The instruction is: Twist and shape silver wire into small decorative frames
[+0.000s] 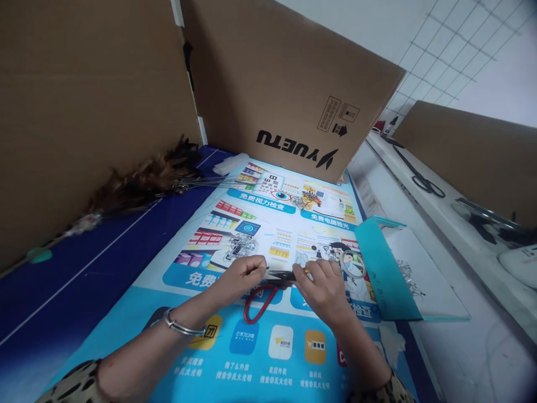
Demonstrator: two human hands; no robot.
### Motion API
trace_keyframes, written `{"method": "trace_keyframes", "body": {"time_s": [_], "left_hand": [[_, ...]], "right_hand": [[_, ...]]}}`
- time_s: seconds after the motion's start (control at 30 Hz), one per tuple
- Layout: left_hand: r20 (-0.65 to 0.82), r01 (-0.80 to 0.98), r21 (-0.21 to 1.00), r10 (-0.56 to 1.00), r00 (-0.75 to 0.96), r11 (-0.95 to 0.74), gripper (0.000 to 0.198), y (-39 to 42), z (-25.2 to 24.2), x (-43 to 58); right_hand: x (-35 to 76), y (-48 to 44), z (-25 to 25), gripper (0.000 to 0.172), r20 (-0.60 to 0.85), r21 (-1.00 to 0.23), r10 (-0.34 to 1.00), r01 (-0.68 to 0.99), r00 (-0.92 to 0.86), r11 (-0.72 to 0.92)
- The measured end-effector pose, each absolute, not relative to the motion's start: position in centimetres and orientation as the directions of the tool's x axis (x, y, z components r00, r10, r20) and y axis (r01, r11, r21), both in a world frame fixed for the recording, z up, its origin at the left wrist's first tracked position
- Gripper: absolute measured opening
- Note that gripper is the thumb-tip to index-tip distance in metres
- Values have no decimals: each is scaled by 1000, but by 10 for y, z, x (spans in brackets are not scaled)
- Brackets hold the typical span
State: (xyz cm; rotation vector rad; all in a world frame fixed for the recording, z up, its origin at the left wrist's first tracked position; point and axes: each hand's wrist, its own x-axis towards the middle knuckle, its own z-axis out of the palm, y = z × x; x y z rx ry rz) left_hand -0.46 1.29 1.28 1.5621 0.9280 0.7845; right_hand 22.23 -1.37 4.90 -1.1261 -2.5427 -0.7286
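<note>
Angled inward, the left hand (250,270) is curled into a fist, its hold hidden; one of three wire tangles (241,246) lies just beyond. Between the hands, one red loop handle (267,305) lies near one dark pointed tool (280,275), pinched at its right end by the right hand (322,284), fingers bent.

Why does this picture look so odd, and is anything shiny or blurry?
In the head view, the poster is bright, the left cardboard dim; the bracelet catches a glint; the feathers look soft and the dark tool is hard to make out, though the box has readable letters; things near the edges look stretched, probably by a wide lens.
</note>
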Motion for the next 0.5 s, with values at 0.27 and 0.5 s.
{"method": "trace_keyframes", "body": {"time_s": [0.27,0.5], "left_hand": [[15,280,946,884,467,-164,20,13,15,-3],[53,314,924,886,462,-219,18,13,15,-2]], "right_hand": [[222,-13,46,21,428,351,591,728,-684,589],[220,-13,48,19,404,364,597,720,-693,590]]}}
